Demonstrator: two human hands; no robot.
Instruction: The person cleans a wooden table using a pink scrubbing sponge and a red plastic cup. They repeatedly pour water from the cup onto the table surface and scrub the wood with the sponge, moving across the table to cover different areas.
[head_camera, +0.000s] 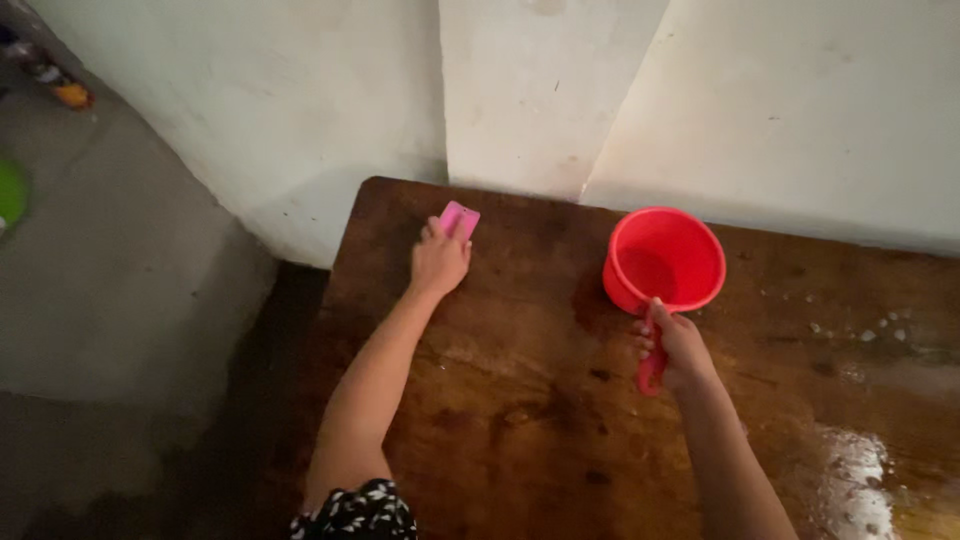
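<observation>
Left of the red scoop (663, 262), left hand (438, 262) presses a pink sponge (459, 219) flat to the wooden table (520, 420), near its far corner. Right hand (675, 347) is wrapped around the scoop's handle. Table looks wet; suds (850, 470) remain near-right, so scrubbing likely unfinished.

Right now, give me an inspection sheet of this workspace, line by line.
Surface: dark wooden table, wet, foam patches at the right.
Job's things: pink sponge near the far left corner; red scoop upright.
Clutter: nothing seen on the table.
Grippers: left hand pressing the sponge; right hand gripping the scoop's handle.
Cables: nothing seen.
Surroundings: white wall behind; grey floor left, small objects on it.
</observation>
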